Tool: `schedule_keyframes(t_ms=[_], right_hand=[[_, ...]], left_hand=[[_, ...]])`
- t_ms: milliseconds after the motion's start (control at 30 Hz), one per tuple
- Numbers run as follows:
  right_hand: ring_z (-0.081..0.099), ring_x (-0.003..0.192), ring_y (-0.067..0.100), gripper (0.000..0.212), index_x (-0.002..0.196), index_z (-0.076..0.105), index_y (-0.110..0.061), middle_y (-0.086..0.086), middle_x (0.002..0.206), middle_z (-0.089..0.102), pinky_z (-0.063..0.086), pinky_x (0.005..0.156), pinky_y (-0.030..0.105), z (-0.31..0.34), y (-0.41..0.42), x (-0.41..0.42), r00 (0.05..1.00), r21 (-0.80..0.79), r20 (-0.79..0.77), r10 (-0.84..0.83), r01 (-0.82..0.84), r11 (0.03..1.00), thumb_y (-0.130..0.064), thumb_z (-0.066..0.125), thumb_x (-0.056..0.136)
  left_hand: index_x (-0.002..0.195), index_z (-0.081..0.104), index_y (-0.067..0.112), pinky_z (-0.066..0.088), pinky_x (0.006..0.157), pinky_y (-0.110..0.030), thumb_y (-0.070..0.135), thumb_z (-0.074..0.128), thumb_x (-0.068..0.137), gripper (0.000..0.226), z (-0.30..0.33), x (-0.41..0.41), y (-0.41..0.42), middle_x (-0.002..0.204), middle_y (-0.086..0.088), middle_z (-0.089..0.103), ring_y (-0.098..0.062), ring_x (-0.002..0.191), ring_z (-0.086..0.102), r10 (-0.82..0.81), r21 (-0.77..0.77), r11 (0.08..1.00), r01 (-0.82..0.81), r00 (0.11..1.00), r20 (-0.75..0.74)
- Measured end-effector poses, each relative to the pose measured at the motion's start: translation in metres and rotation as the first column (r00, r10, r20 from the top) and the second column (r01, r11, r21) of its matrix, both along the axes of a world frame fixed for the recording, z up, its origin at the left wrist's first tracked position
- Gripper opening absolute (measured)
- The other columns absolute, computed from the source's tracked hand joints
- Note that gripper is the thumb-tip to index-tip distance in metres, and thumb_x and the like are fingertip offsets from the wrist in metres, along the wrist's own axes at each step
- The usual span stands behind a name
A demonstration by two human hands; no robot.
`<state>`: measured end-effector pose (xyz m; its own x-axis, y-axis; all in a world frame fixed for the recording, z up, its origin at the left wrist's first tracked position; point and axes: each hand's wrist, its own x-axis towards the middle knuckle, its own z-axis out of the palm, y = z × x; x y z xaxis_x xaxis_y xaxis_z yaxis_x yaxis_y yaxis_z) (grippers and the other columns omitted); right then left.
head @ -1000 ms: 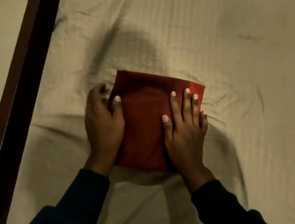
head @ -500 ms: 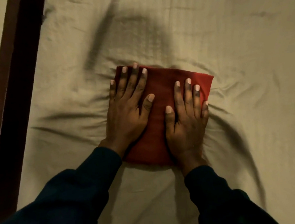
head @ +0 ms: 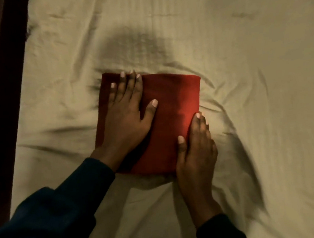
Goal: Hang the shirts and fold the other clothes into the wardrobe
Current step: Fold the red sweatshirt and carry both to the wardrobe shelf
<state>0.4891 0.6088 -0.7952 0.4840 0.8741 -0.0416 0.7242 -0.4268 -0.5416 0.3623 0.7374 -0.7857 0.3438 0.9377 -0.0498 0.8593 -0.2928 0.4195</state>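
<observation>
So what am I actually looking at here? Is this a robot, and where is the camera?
No robot here: these are a person's two bare hands, filmed by one wide-angle camera worn on the head, looking forward and down. The pale, wrinkled surface is a bedsheet, with a dark wooden edge running along the left of the picture. On the sheet lies a red cloth, already folded into a neat rectangle. The left hand lies flat on top of it, fingers straight, pressing it down. The right hand rests along the cloth's right edge, thumb on the fabric; whether its fingers tuck under the edge cannot be told. Nothing is lifted. Dark sleeves cover both arms.
</observation>
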Motion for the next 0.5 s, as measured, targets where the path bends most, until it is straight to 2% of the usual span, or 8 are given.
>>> schedule_keyframes(t_ms=[133, 200, 267, 333, 400, 433, 467, 500], right_hand=[[0.062, 0.099, 0.014, 0.034, 0.120, 0.060, -0.015, 0.004, 0.113, 0.060, 0.053, 0.091, 0.039, 0.015, -0.010, 0.011, 0.827, -0.041, -0.458, -0.325, 0.346, 0.937, -0.033, 0.068, 0.093], [0.068, 0.084, 0.010, 0.031, 0.106, 0.061, -0.019, 0.003, 0.097, 0.069, 0.058, 0.081, 0.035, 0.023, 0.000, 0.025, 0.657, -0.233, -0.655, -0.374, 0.296, 0.926, -0.030, 0.079, 0.083], [0.073, 0.090, 0.024, 0.028, 0.107, 0.065, -0.012, 0.011, 0.095, 0.075, 0.060, 0.084, 0.042, 0.030, 0.013, 0.038, 0.375, -0.332, -0.846, -0.379, 0.185, 0.925, -0.018, 0.079, 0.084], [0.072, 0.097, 0.032, 0.033, 0.119, 0.065, -0.009, 0.013, 0.103, 0.076, 0.059, 0.087, 0.044, 0.044, 0.027, 0.044, 0.175, -0.325, -0.924, -0.340, 0.109, 0.939, -0.005, 0.072, 0.086], [0.072, 0.097, 0.027, 0.044, 0.127, 0.062, -0.015, 0.006, 0.106, 0.075, 0.059, 0.087, 0.040, 0.063, 0.039, 0.049, 0.225, -0.249, -0.942, -0.250, 0.033, 0.968, -0.004, 0.069, 0.085], [0.072, 0.096, 0.022, 0.047, 0.128, 0.061, -0.020, 0.000, 0.105, 0.075, 0.059, 0.085, 0.037, 0.078, 0.045, 0.054, 0.325, -0.171, -0.933, -0.153, -0.029, 0.985, -0.009, 0.070, 0.083], [0.071, 0.092, 0.016, 0.048, 0.126, 0.062, -0.024, -0.004, 0.103, 0.074, 0.058, 0.081, 0.032, 0.097, 0.051, 0.059, 0.444, -0.082, -0.896, -0.023, -0.116, 0.990, -0.014, 0.070, 0.080], [0.069, 0.086, 0.011, 0.045, 0.122, 0.062, -0.027, -0.007, 0.099, 0.072, 0.055, 0.075, 0.029, 0.118, 0.056, 0.066, 0.566, 0.000, -0.814, 0.135, -0.232, 0.973, -0.017, 0.069, 0.079]], left_hand=[[0.143, 0.050, 0.009, 0.025, 0.116, -0.037, 0.047, 0.041, 0.102, 0.057, 0.012, 0.024, 0.048, 0.147, -0.015, 0.050, -0.029, 0.143, 0.038, -0.157, -0.099, 0.982, 0.159, 0.987, 0.021], [0.136, 0.056, 0.013, 0.035, 0.103, -0.036, 0.052, 0.052, 0.098, 0.055, 0.018, 0.027, 0.076, 0.134, -0.012, 0.056, -0.030, 0.128, 0.047, -0.276, -0.202, 0.943, 0.266, 0.961, -0.022], [0.136, 0.055, 0.016, 0.036, 0.097, -0.038, 0.054, 0.057, 0.093, 0.057, 0.027, 0.034, 0.087, 0.130, -0.012, 0.057, -0.030, 0.120, 0.047, -0.384, -0.284, 0.899, 0.334, 0.912, -0.145], [0.137, 0.055, 0.017, 0.034, 0.099, -0.041, 0.052, 0.061, 0.092, 0.057, 0.039, 0.042, 0.077, 0.131, -0.014, 0.052, -0.033, 0.121, 0.043, -0.326, -0.205, 0.940, 0.274, 0.901, -0.287], [0.132, 0.053, 0.012, 0.032, 0.103, -0.046, 0.050, 0.066, 0.089, 0.058, 0.059, 0.051, 0.048, 0.133, -0.017, 0.045, -0.038, 0.125, 0.039, 0.049, -0.070, 0.995, -0.071, 0.960, -0.277], [0.132, 0.050, 0.010, 0.034, 0.106, -0.048, 0.053, 0.062, 0.091, 0.060, 0.076, 0.057, 0.032, 0.136, -0.018, 0.044, -0.041, 0.128, 0.040, 0.306, -0.123, 0.936, -0.330, 0.935, -0.177], [0.133, 0.048, 0.010, 0.038, 0.107, -0.048, 0.058, 0.055, 0.094, 0.063, 0.097, 0.060, 0.020, 0.137, -0.019, 0.047, -0.041, 0.130, 0.045, 0.557, -0.323, 0.775, -0.543, 0.829, -0.058], [0.132, 0.051, 0.010, 0.049, 0.102, -0.046, 0.061, 0.047, 0.096, 0.063, 0.117, 0.065, 0.011, 0.131, -0.019, 0.057, -0.037, 0.125, 0.056, 0.761, -0.628, 0.545, -0.555, 0.642, 0.092]])
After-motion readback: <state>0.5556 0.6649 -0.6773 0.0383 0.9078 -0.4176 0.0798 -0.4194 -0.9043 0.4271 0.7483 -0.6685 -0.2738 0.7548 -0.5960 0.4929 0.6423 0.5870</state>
